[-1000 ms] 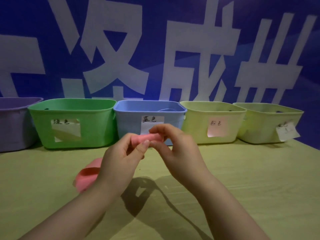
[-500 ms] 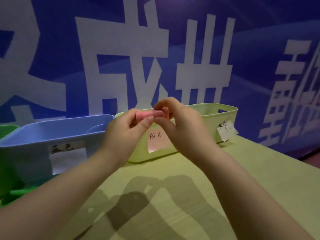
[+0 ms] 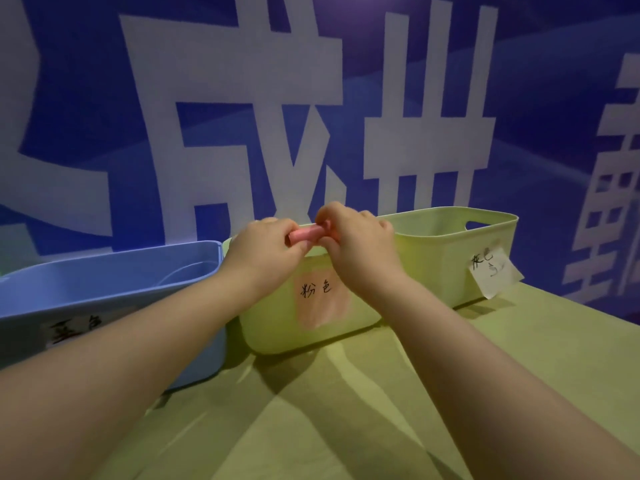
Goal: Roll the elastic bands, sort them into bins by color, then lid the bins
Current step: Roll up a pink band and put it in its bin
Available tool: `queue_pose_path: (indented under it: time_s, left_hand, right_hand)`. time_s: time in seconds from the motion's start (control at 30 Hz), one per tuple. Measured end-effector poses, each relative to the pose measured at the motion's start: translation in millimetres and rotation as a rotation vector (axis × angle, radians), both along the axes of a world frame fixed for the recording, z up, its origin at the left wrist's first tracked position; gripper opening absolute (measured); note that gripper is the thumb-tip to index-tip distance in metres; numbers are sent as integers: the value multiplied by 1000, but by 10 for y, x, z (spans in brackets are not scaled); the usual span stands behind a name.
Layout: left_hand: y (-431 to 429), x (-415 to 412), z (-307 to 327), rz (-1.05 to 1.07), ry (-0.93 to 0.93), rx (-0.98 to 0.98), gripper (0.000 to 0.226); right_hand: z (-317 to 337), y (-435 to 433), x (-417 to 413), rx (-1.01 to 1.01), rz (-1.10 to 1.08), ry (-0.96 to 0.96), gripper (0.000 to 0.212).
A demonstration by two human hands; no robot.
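A rolled pink elastic band (image 3: 308,233) is held between both hands, above the opening of a pale yellow-green bin (image 3: 277,327) that carries a pink label. My left hand (image 3: 266,251) pinches the roll's left end. My right hand (image 3: 356,244) pinches its right end with curled fingers. The inside of that bin is hidden behind my hands.
A blue bin (image 3: 114,282) stands to the left, touching the labelled bin. A second pale yellow-green bin (image 3: 457,251) with a white note stands to the right. All sit on a yellowish table (image 3: 346,410) against a blue printed wall.
Both hands carried the pink roll forward and right, from over the table in front of the blue bin to above the pink-labelled bin. The view shifted right with them.
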State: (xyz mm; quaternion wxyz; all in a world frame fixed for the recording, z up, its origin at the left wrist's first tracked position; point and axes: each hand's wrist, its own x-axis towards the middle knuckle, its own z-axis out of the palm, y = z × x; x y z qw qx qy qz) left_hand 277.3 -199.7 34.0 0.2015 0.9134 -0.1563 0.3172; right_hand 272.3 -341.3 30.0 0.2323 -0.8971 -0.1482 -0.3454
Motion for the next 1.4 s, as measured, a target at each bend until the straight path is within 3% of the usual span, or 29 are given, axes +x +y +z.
queue_pose_path:
  time_s: [0.23,0.37,0.5,0.6,0.73,0.93,1.17,1.4]
  left_hand:
    - [64,-98,73,61,-26,12,51]
    - [162,-410,86,-26,-216,-51,35]
    - [278,-843,124,-61,-251,-48,18]
    - [442,-1264,118,-58,-266,-16,26]
    - [783,-1879,26,-16,-247,-55,35]
    - [1397,-2593,-83,96,-249,-105,29]
    - [1999,-3023,-116,196,-231,-95,30]
    - [2269,-3096,-385,268,-155,-168,17]
  right_hand:
    - [18,19,57,30,-11,73,32]
    - [19,17,-215,104,40,57,31]
    - [48,146,-604,121,94,78,28]
    - [36,334,-1031,199,160,137,24]
    - [-8,745,-1641,139,212,165,20]
    - [39,1429,-2299,50,369,127,23]
    - [10,2105,-2661,7,421,93,22]
    - [-175,2464,-2622,-70,432,140,22]
